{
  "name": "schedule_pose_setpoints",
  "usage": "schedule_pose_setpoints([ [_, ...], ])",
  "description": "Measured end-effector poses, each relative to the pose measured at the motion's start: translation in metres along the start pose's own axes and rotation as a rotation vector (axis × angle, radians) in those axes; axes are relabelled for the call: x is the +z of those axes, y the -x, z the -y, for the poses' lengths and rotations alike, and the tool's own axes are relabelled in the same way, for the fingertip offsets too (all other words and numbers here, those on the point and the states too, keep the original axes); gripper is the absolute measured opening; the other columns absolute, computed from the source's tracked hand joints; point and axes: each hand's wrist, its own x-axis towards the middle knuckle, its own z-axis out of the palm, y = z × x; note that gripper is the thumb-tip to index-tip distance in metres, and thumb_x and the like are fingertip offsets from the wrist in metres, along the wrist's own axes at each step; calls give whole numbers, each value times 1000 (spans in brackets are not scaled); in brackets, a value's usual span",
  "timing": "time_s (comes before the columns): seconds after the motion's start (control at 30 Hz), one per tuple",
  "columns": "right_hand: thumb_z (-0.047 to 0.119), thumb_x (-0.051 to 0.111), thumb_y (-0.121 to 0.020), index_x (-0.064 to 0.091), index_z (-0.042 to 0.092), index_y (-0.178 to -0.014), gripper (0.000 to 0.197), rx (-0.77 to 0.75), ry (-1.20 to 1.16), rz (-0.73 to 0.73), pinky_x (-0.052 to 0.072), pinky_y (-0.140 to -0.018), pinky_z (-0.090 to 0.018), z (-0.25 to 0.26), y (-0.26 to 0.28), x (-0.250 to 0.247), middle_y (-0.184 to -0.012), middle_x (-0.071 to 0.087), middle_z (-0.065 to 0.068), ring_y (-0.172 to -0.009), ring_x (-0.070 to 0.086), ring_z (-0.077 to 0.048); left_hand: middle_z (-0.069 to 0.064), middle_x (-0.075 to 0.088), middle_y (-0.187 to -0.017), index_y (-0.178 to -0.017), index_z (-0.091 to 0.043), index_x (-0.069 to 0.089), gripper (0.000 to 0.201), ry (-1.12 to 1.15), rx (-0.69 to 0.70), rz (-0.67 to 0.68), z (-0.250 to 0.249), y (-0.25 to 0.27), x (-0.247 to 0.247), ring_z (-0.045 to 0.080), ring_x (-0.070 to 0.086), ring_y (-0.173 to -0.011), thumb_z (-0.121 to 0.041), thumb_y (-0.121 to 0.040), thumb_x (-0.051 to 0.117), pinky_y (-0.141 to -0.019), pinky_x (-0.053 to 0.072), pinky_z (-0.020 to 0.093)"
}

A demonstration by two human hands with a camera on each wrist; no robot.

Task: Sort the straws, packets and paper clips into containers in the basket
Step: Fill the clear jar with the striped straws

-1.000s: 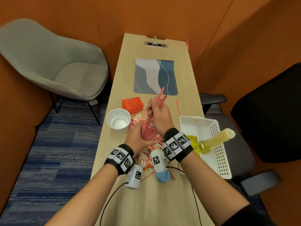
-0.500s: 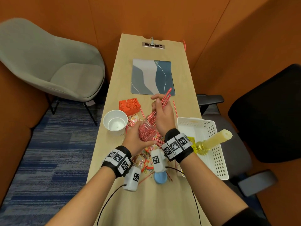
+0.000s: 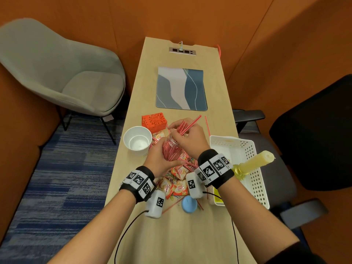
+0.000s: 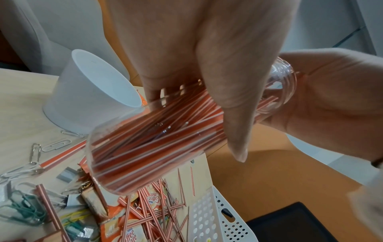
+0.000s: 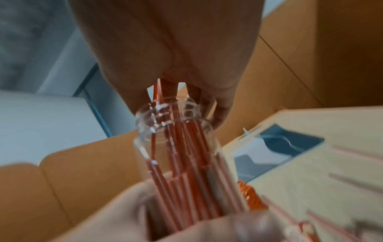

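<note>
My left hand (image 3: 162,161) (image 4: 199,91) grips a clear plastic jar (image 4: 157,140) (image 3: 171,149) (image 5: 178,147) packed with red-and-white straws, tilted above the table. At the jar's mouth my right hand (image 3: 187,138) (image 5: 186,91) pinches a bunch of straws (image 3: 188,125) whose ends stick out past the fingers. Loose straws (image 4: 165,211), orange packets (image 3: 175,187) (image 4: 153,199) and paper clips (image 4: 35,155) lie scattered under the jar. The white basket (image 3: 247,149) (image 4: 209,217) stands to the right.
A white paper cup (image 3: 137,138) (image 4: 93,91) and an orange perforated box (image 3: 154,121) stand left of the pile. A yellow oil bottle (image 3: 255,162) leans in the basket. A blue lid (image 3: 189,203) lies near the front. A grey-blue mat (image 3: 182,88) sits farther back.
The right hand has pushed the bunch of straws lower into the jar's mouth, so less of them sticks out. The left hand keeps holding the jar.
</note>
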Motion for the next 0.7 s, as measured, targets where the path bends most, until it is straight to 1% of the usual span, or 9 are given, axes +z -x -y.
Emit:
schedule_pose_setpoints([
  [0.1, 24, 75, -84, 67, 22, -109, 27, -31, -151, 26, 52, -86, -24, 1, -4, -1, -104, 66, 6, -96, 63, -5, -10, 64, -117, -133, -17, 52, 87, -27, 10, 1, -2, -2, -3, 8, 62, -111, -31, -60, 97, -99, 50, 27],
  [0.2, 25, 57, -98, 65, 16, -108, 15, -54, -274, -145, 53, -88, -30, 6, -16, -3, -103, 67, 1, -98, 64, -10, -9, 64, -118, -134, -15, 52, 85, -39, 25, -10, -4, -5, -7, 6, 60, -110, -25, -62, 97, -92, 46, 11],
  [0.27, 24, 39, -104, 66, 15, -101, 29, -121, -81, -160, 48, -88, -33, 6, -21, 2, -99, 66, 3, -96, 60, -11, -6, 64, -124, -136, -16, 51, 88, -33, 37, -14, -6, -9, -12, 7, 61, -112, -28, -61, 97, -92, 46, 11],
  [0.37, 31, 28, -104, 68, 19, -103, 41, -246, 550, -78, 41, -89, -38, 2, -19, 11, -99, 59, 4, -94, 51, -16, -5, 67, -119, -134, -18, 52, 88, -65, 37, -27, -10, -17, -22, 10, 64, -109, -33, -60, 97, -88, 50, 18],
  [0.43, 33, 38, -102, 69, 18, -108, 35, -285, 596, -112, 42, -85, -34, 2, -22, 10, -99, 53, 1, -92, 49, -16, -8, 66, -116, -136, -20, 51, 89, -87, 34, -30, -13, -22, -31, 6, 63, -105, -32, -60, 96, -82, 46, 7],
  [0.5, 32, 49, -100, 67, 18, -114, 27, -313, 410, -128, 40, -81, -22, 2, -28, 3, -97, 50, 3, -90, 49, -11, -15, 63, -112, -138, -20, 50, 89, -75, 31, -50, -15, -26, -43, -2, 61, -101, -30, -62, 95, -77, 44, 0],
  [0.57, 30, 51, -100, 68, 18, -111, 24, -266, 209, -171, 42, -76, -17, -2, -39, -5, -93, 57, 5, -83, 53, -6, -15, 64, -113, -136, -18, 51, 85, -63, 25, -80, -19, -28, -58, -10, 59, -99, -32, -64, 94, -76, 43, -2],
  [0.63, 25, 50, -100, 70, 16, -103, 22, -111, 103, -244, 45, -72, -21, -24, -52, -4, -88, 65, 7, -77, 56, -2, -13, 66, -113, -130, -18, 55, 79, -56, 25, -119, -24, -29, -75, -17, 59, -96, -34, -63, 94, -75, 43, -2],
  [0.7, 19, 53, -97, 72, 17, -101, 19, 101, 205, -123, 50, -71, -26, -58, -61, 8, -85, 69, 4, -72, 58, -5, -15, 67, -110, -123, -21, 57, 71, -63, 35, -172, -28, -28, -91, -19, 59, -95, -34, -64, 94, -75, 44, -2],
])
